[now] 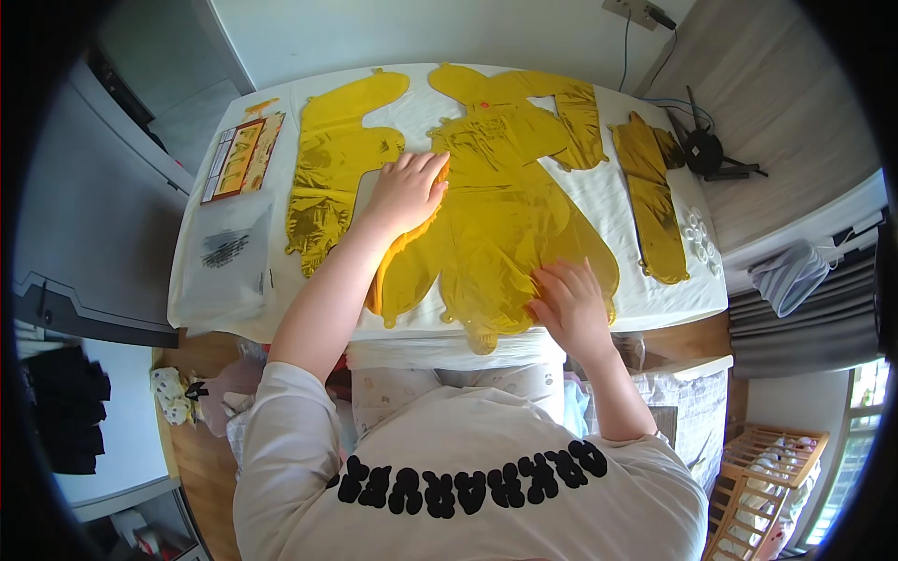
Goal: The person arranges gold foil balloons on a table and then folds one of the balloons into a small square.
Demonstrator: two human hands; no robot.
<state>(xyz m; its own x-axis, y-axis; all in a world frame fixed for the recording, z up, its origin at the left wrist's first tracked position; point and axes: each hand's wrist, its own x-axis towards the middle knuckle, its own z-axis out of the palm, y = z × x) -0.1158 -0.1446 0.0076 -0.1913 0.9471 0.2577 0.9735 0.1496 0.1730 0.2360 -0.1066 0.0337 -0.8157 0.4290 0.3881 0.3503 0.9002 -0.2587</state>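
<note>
Centrally in the head view, a large gold foil balloon (500, 224) lies deflated on the white-covered table (655, 299). Left hand (407, 192) — arm stretched up from lower centre — presses flat, fingers together, on the balloon's upper left edge. Right hand (569, 304) rests palm-down, fingers spread, on its lower right part. Neither grips anything. More gold foil pieces (332, 168) flank it — a clear packet (224, 252) lies at left.

On your table, draped in a white cloth (655, 299), a flat printed card in orange and yellow (241, 157) lies at the far left, with a clear plastic bag (224, 252) just beside it. A cluster of small clear round pieces (700, 236) sits near the right edge. On the wooden floor beyond, you see a black stand with cables (706, 150). A slatted wooden crib (762, 486) stands lower right.
</note>
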